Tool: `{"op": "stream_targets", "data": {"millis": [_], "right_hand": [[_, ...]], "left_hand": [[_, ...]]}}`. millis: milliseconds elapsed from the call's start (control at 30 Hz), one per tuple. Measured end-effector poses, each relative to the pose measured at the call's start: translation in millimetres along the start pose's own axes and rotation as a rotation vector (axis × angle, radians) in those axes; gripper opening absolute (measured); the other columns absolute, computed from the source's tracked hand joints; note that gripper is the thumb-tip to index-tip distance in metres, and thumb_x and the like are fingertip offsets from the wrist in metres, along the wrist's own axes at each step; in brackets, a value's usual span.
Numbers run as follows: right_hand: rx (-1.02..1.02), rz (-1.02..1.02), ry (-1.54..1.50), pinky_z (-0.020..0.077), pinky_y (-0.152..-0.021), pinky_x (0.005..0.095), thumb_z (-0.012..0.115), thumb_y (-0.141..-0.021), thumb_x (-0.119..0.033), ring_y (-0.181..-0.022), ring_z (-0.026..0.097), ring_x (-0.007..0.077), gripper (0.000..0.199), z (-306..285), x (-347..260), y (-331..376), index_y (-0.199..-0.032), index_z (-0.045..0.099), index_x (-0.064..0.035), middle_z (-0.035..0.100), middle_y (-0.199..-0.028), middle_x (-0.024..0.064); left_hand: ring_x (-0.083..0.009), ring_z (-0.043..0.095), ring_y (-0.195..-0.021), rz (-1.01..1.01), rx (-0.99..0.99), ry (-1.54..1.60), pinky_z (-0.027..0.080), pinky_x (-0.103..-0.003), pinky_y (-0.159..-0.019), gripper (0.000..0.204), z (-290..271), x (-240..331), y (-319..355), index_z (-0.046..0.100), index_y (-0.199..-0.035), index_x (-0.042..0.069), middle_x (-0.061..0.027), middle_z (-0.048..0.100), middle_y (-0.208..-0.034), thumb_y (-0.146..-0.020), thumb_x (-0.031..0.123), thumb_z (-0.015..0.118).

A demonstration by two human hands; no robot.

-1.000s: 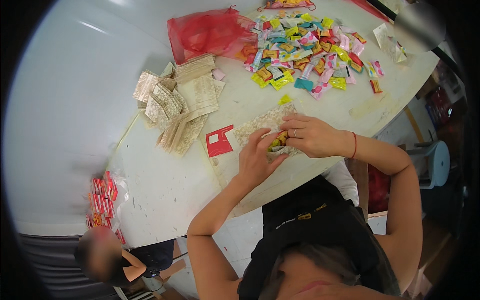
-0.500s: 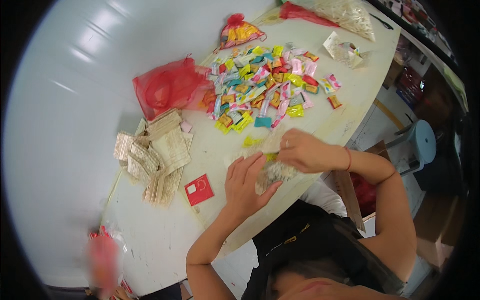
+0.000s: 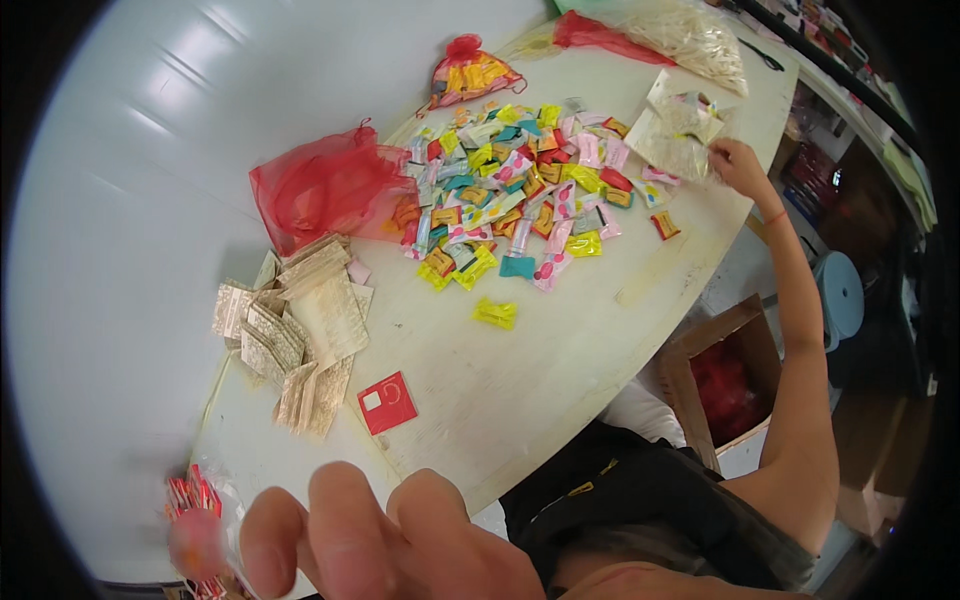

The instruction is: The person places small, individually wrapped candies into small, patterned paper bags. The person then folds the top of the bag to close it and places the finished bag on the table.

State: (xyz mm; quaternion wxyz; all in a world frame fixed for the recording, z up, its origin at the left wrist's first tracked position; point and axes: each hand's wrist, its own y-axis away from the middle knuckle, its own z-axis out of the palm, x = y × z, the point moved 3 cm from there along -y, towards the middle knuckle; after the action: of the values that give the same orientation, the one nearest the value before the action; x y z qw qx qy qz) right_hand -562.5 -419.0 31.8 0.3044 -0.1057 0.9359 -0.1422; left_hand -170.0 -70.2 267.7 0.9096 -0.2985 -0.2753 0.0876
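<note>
My right hand (image 3: 740, 168) is stretched to the far right of the table, its fingers closed on the edge of a see-through patterned pouch (image 3: 680, 155). That pouch lies against another filled pouch (image 3: 690, 108). Close to the camera at the lower edge is my left hand (image 3: 390, 540), fingers loosely bent and apart, with nothing visible in it. A large heap of wrapped candies (image 3: 520, 190) covers the middle of the table. One yellow-wrapped candy (image 3: 494, 313) lies alone nearer me, and a red card (image 3: 387, 402) is left of it.
Beige patterned pouches (image 3: 325, 310) are piled at the left. Behind them lies a red mesh bag (image 3: 325, 190). A filled red mesh bag (image 3: 470, 75) and a plastic bag of pale strips (image 3: 700, 45) stand farther back. A cardboard box (image 3: 690, 400) and blue stool (image 3: 838, 295) are beyond the table edge.
Both hands were together over a patterned pouch at the near table. My right hand has moved far right with the pouch; my left hand has come back toward the camera.
</note>
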Motion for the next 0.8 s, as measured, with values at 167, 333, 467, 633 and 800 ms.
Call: {"op": "stream_targets", "data": {"millis": [167, 333, 467, 633, 800], "right_hand": [[0.587, -0.313, 0.310, 0.0464, -0.087, 0.0392, 0.067, -0.086, -0.019, -0.100, 0.060, 0.0332, 0.025, 36, -11, -52, -0.105, 0.065, -0.0039, 0.065, -0.110, 0.0164], [0.073, -0.204, -0.173, 0.0361, -0.104, 0.0432, 0.065, -0.090, -0.035, -0.122, 0.049, 0.0360, 0.054, 105, -75, 5, -0.133, 0.050, -0.0043, 0.053, -0.131, 0.0217], [0.070, -0.311, -0.126, 0.0287, -0.112, 0.0442, 0.060, -0.093, -0.041, -0.134, 0.039, 0.0391, 0.065, 144, -88, -9, -0.142, 0.041, -0.0016, 0.042, -0.144, 0.0240], [0.015, -0.258, -0.145, 0.0264, -0.114, 0.0404, 0.055, -0.096, -0.042, -0.137, 0.036, 0.0364, 0.066, 192, -115, -71, -0.143, 0.039, 0.0026, 0.042, -0.145, 0.0247], [-0.010, -0.171, -0.656, 0.0267, -0.114, 0.0356, 0.051, -0.099, -0.041, -0.137, 0.038, 0.0296, 0.061, 226, -158, -112, -0.141, 0.043, 0.0023, 0.044, -0.145, 0.0205]], "left_hand": [[-0.0278, 0.053, -0.099, -0.089, -0.042, -0.105, 0.056, -0.034, -0.057, 0.062, -14, 13, 5, 0.039, -0.141, 0.011, -0.0082, 0.036, -0.143, -0.094, 0.046, 0.058], [-0.0260, 0.057, -0.090, 0.210, 0.072, -0.177, 0.055, -0.035, -0.056, 0.058, -16, 26, 11, 0.046, -0.138, 0.015, -0.0044, 0.035, -0.145, -0.092, 0.048, 0.061], [-0.0245, 0.057, -0.088, 0.325, 0.244, -0.192, 0.052, -0.036, -0.057, 0.054, -9, 32, 10, 0.046, -0.134, 0.014, -0.0036, 0.037, -0.141, -0.091, 0.043, 0.062], [-0.0191, 0.055, -0.090, 0.611, 0.396, -0.661, 0.044, -0.033, -0.074, 0.043, -80, 56, 50, 0.043, -0.125, 0.009, -0.0056, 0.050, -0.118, -0.089, 0.016, 0.066], [-0.0239, 0.061, -0.108, 0.150, 0.705, -2.108, 0.046, -0.035, -0.096, 0.027, -273, 215, 91, 0.062, -0.112, 0.003, -0.0122, 0.065, -0.117, -0.086, 0.002, 0.066]]}}
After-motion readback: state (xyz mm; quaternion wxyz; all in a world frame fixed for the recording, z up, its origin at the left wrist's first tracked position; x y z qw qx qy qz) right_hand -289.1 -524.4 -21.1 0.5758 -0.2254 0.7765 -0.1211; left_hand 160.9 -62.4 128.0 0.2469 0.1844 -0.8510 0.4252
